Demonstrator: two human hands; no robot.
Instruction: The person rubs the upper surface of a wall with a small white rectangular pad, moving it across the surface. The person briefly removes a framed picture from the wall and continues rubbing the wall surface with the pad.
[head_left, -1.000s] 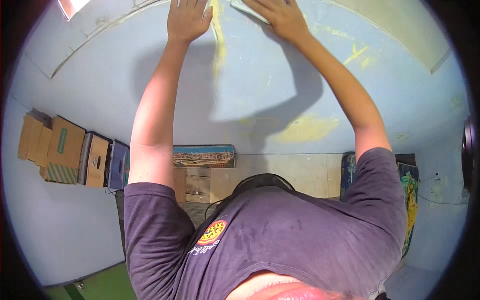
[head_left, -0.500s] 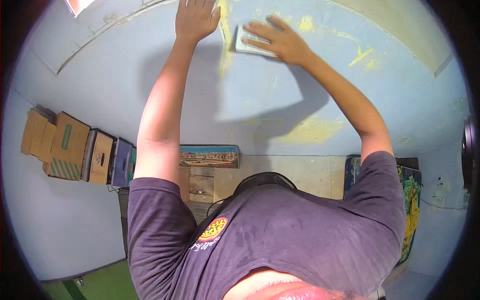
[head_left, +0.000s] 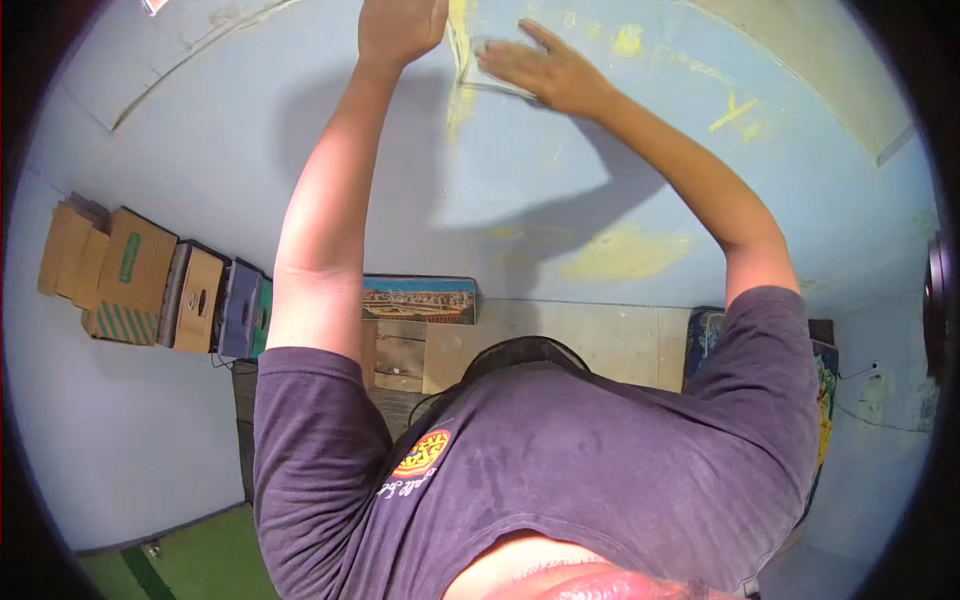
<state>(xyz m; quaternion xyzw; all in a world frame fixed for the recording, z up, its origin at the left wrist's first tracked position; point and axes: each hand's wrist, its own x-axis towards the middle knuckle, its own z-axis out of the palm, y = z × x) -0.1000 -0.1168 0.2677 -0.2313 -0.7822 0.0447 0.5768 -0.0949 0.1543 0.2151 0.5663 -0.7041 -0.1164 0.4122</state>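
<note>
My left hand [head_left: 400,32] is raised flat against the pale blue wall [head_left: 540,200]. Its fingertips run past the upper edge of the picture, and the thumb shows at its right side. To its right, my right hand [head_left: 548,78] presses a thin, pale rectangular piece [head_left: 497,90] against the wall, with fingers stretched over it and the thumb spread apart. Most of that piece is hidden under the hand and slightly blurred, so its exact kind cannot be told. Between the two hands runs a vertical yellow streak [head_left: 457,105] on the wall.
Yellow patches [head_left: 630,252] mark the wall lower down. At left stand a cardboard box [head_left: 133,262] and several file boxes [head_left: 200,305]. A long picture box [head_left: 425,300] leans below my left arm. A green floor [head_left: 200,555] shows at lower left.
My right hand has slid a little to the left with the pale piece, closer to the yellow streak. My left hand sits slightly higher in view, its fingers now cut off.
</note>
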